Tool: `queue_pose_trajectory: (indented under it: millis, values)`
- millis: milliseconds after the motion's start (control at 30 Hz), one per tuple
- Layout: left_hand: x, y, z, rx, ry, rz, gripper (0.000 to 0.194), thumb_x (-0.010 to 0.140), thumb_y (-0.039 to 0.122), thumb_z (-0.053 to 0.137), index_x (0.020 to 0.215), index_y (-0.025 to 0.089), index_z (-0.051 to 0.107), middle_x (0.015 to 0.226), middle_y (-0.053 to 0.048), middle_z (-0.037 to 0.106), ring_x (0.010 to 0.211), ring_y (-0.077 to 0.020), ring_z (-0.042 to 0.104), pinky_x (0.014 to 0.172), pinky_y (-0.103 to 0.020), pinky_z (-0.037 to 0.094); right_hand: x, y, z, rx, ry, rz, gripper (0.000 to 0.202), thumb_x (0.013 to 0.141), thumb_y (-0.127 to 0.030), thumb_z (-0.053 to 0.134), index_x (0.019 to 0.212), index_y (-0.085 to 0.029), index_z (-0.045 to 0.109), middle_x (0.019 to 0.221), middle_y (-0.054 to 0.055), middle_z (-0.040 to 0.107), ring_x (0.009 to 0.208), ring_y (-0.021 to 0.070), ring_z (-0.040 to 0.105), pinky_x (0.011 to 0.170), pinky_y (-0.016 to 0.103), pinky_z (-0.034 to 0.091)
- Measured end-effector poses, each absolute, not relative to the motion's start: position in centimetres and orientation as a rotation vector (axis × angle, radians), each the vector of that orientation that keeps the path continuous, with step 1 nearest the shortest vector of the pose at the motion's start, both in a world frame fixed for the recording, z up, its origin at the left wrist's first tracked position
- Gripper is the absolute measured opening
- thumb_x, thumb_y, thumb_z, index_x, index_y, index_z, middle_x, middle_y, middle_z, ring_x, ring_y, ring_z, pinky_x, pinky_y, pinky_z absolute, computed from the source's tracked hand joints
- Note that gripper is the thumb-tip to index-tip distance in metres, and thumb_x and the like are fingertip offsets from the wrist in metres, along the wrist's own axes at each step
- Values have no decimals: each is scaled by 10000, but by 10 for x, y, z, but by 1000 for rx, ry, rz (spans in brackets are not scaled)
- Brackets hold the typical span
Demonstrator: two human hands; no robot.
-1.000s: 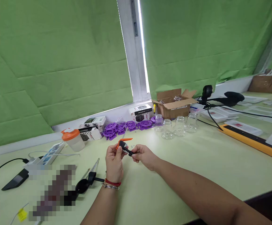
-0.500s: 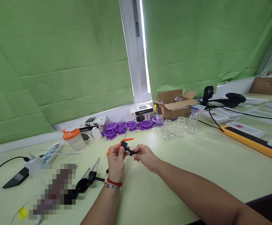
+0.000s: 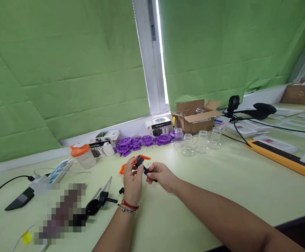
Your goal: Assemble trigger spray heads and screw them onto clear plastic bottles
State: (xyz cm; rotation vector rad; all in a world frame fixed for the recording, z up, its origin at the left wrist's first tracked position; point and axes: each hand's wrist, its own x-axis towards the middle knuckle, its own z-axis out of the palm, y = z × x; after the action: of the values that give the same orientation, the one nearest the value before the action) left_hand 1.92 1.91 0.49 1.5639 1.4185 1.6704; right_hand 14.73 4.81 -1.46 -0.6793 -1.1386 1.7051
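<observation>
My left hand is closed, its thumb and fingers around a black plastic part with a blocky head. In the fingertips of my right hand is a slim black rod-like piece, whose far end meets the left fingertips. Whether the two black pieces are joined is hidden by the fingers. Just behind the left hand lie orange plastic pieces, partly covered by it. Tiny pale bits lie on the table beyond the right fingertips. A small black piece sits beside the left wrist.
Black parts and screwdriver-like rods lie at left, near a power strip and an orange-lidded cup. Along the back are purple plastic parts, glass jars and a cardboard box. A yellow-orange bar lies right.
My left hand has turned and shifted slightly right. The rod-like piece in my right hand now points more downward, and its near end has moved a little right and down.
</observation>
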Motion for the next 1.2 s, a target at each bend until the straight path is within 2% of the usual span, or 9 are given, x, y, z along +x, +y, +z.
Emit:
queue_pose_trajectory:
  millis: [133, 233, 400, 500, 633, 767, 967, 1133, 1200]
  values:
    - [14, 15, 11, 1814, 1279, 1638, 530, 733, 207, 623, 1225, 279, 440, 1481, -61, 239, 1337, -263, 282, 1080, -483, 259, 149, 49, -13, -580, -1122, 1735, 351, 546, -286, 791, 711, -164, 506, 573, -11, 638, 516, 141, 605, 582, 306, 461]
    - [10, 13, 16, 2009, 1156, 1599, 686, 692, 191, 658, 1292, 275, 335, 1488, -85, 202, 1379, -275, 175, 1097, -509, 220, 151, 47, -9, -512, -1105, 1773, 351, 546, -270, 803, 720, -156, 520, 638, 5, 660, 529, 135, 606, 593, 311, 470]
    - [3, 12, 24, 2245, 1154, 1516, 765, 697, 232, 672, 1340, 263, 259, 1398, -122, 325, 1281, -278, 352, 1051, -506, 311, 151, 39, 0, -489, -1067, 1845, 365, 534, -250, 821, 718, -151, 522, 657, 19, 666, 579, 127, 599, 587, 288, 475]
    - [0, 13, 26, 2340, 1256, 1499, 728, 713, 280, 664, 1338, 261, 289, 1334, -114, 364, 1249, -276, 371, 1030, -491, 338, 151, 37, 3, -443, -1062, 1884, 373, 533, -255, 826, 714, -154, 516, 616, -5, 642, 545, 128, 589, 594, 324, 496]
    - [1, 13, 27, 2313, 1377, 1475, 711, 720, 335, 664, 1338, 277, 317, 1262, -101, 362, 1189, -260, 410, 996, -466, 382, 152, 37, 2, -404, -1041, 1920, 381, 531, -259, 832, 723, -152, 521, 590, -21, 618, 553, 142, 599, 618, 364, 513]
    - [3, 13, 26, 2289, 1397, 1480, 721, 711, 363, 670, 1340, 287, 324, 1338, -107, 280, 1250, -281, 349, 1012, -476, 362, 154, 38, 2, -403, -1032, 1950, 383, 523, -256, 835, 718, -155, 521, 601, -17, 624, 538, 141, 596, 597, 349, 506]
    - [4, 14, 25, 2451, 1353, 1413, 1037, 545, 449, 778, 1390, 259, 206, 1387, -141, 307, 1311, -340, 260, 1053, -545, 256, 158, 38, 5, -477, -1023, 1947, 354, 518, -211, 818, 717, -146, 533, 648, 29, 676, 595, 165, 640, 582, 279, 462]
    - [4, 14, 24, 2440, 1387, 1323, 1113, 507, 467, 786, 1399, 228, 164, 1352, -164, 339, 1241, -338, 365, 1005, -527, 324, 159, 41, 3, -475, -1032, 1976, 363, 513, -218, 811, 720, -150, 520, 647, 28, 682, 588, 185, 655, 581, 291, 466]
    - [4, 14, 22, 2446, 1418, 1320, 1170, 466, 469, 799, 1402, 217, 145, 1349, -171, 335, 1237, -349, 361, 999, -532, 326, 159, 41, 3, -469, -1038, 1978, 369, 514, -223, 811, 727, -152, 517, 650, 30, 684, 594, 192, 660, 578, 292, 468]
